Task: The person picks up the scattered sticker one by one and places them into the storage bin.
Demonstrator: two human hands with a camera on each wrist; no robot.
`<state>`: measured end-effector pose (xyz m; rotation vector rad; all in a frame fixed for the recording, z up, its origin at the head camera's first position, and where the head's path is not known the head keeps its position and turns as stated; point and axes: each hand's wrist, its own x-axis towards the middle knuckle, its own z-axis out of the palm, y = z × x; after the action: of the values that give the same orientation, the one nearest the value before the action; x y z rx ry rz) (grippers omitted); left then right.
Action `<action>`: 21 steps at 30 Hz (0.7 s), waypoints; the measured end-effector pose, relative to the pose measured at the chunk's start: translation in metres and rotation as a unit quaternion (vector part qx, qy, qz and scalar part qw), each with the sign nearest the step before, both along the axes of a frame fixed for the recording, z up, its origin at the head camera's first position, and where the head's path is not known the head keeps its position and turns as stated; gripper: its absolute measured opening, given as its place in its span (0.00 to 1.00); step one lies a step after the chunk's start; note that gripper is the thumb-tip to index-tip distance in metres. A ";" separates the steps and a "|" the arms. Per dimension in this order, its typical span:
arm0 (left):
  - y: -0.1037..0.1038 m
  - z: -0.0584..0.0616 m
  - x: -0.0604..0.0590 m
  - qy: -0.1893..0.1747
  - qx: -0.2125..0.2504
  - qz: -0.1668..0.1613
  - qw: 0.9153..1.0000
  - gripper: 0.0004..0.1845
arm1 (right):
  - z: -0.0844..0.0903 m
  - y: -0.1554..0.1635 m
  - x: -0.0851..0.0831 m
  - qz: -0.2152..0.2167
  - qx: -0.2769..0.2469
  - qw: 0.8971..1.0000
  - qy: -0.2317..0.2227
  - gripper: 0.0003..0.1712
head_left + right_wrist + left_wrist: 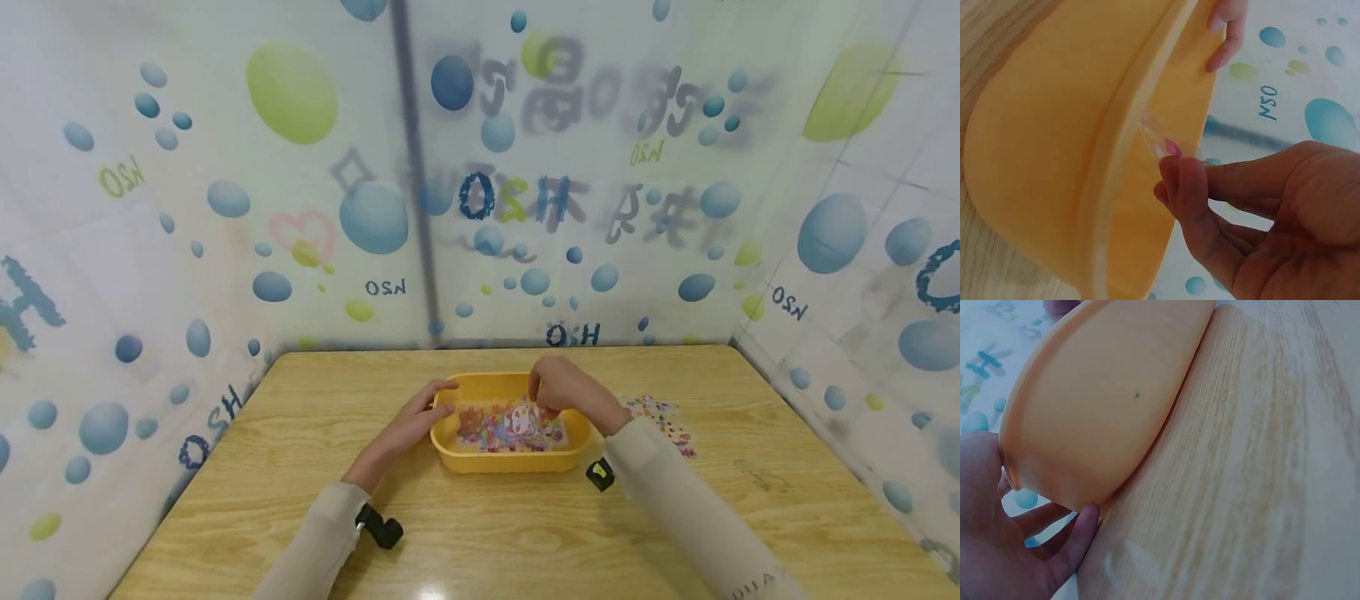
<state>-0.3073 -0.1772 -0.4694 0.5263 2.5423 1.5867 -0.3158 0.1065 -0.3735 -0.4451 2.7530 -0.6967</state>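
A yellow plastic basin (510, 463) stands on the table, holding many small colourful pieces (491, 439), a brown bear-shaped piece (470, 421) and a white cartoon-shaped piece (519, 419). My left hand (414, 414) grips the basin's left end, thumb over the rim and fingers against the outer wall, as the left wrist view shows. Over the basin's right side, my right hand (572, 389) pinches a small clear plastic piece (1169, 140) with a pink spot between thumb and fingertips. Whether it is a bag or a loose film I cannot tell.
More small colourful pieces (663, 423) lie on the wooden table (517, 533) to the right of the basin, beside my right forearm. Behind the table and at both sides hang pale curtains (480, 275) printed with blue and green bubbles.
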 end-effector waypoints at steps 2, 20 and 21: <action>0.000 0.000 0.000 -0.005 0.002 0.003 1.000 0.23 | -0.001 -0.001 -0.002 0.002 0.016 1.000 0.002 0.06; -0.001 0.000 -0.001 -0.013 0.010 -0.002 1.000 0.24 | -0.017 -0.004 -0.017 -0.017 0.112 0.993 -0.024 0.03; -0.001 0.000 -0.001 -0.014 0.010 -0.001 1.000 0.24 | -0.018 -0.005 -0.017 -0.014 0.119 0.993 -0.022 0.03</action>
<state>-0.3080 -0.1777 -0.4697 0.5045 2.5090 1.6087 -0.3332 0.1019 -0.3916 -0.3366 2.7596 -0.3723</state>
